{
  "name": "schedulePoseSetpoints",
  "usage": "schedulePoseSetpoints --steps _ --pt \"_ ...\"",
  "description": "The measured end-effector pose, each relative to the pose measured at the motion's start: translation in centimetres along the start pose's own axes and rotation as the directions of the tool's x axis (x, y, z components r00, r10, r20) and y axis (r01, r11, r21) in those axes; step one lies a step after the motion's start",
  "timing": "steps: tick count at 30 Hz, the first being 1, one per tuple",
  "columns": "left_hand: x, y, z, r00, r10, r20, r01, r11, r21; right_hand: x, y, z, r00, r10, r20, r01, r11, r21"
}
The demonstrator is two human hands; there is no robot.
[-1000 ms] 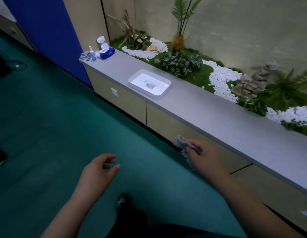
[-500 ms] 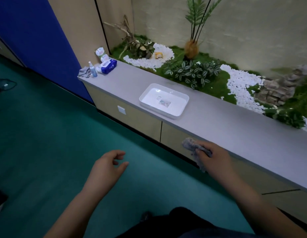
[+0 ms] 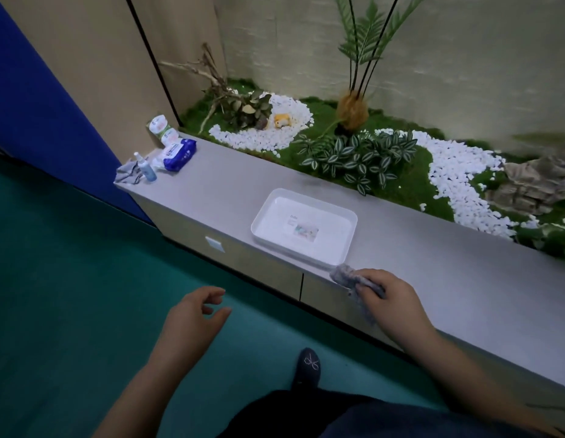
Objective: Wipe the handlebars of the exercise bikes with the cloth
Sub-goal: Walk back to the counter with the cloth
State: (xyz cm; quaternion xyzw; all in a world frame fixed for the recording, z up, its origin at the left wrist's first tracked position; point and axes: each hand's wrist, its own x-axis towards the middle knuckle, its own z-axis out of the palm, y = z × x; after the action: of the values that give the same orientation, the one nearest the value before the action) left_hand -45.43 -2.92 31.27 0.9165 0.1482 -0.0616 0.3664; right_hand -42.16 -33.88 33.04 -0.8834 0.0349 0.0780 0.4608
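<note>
My right hand (image 3: 391, 301) grips a crumpled grey cloth (image 3: 345, 275) at the front edge of a long grey countertop (image 3: 432, 263), just in front of a white tray (image 3: 304, 227). Part of the cloth hangs down past my fingers. My left hand (image 3: 195, 320) hovers over the green floor with its fingers loosely curled and nothing in it. No exercise bike or handlebar is in view.
At the counter's far left stand a small spray bottle (image 3: 147, 169), a blue wipes pack (image 3: 178, 153) and another grey rag (image 3: 126, 173). Behind the counter lies a planter with white pebbles (image 3: 458, 178), plants and rocks. A blue wall panel (image 3: 38, 99) is at left. My shoe (image 3: 308, 366) is on the floor.
I have stepped closer to the counter. My right hand with the cloth has risen from beside the cabinet front to the countertop edge near the tray. My left hand stays empty.
</note>
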Motion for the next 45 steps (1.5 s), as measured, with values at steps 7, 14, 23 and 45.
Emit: schedulePoseSetpoints --steps 7,14,23,45 --pt "11.4 4.9 -1.7 0.997 0.073 -0.038 -0.073 0.997 -0.015 11.2 -2.6 -1.3 1.0 0.009 -0.017 -0.007 0.995 0.095" --pt "19.4 6.7 -1.6 0.995 0.081 0.061 -0.08 0.997 -0.014 17.1 -3.9 -1.0 0.995 0.073 -0.06 -0.064 0.988 0.141" --pt "33.0 7.9 -1.1 0.946 0.171 0.276 -0.187 0.982 0.033 23.5 -4.6 2.0 0.926 0.313 -0.209 -0.242 0.921 0.307" --pt "51.7 -0.1 15.0 0.828 -0.02 0.56 -0.161 0.949 0.272 38.1 4.7 15.6 0.856 0.486 -0.179 -0.458 0.871 0.177"
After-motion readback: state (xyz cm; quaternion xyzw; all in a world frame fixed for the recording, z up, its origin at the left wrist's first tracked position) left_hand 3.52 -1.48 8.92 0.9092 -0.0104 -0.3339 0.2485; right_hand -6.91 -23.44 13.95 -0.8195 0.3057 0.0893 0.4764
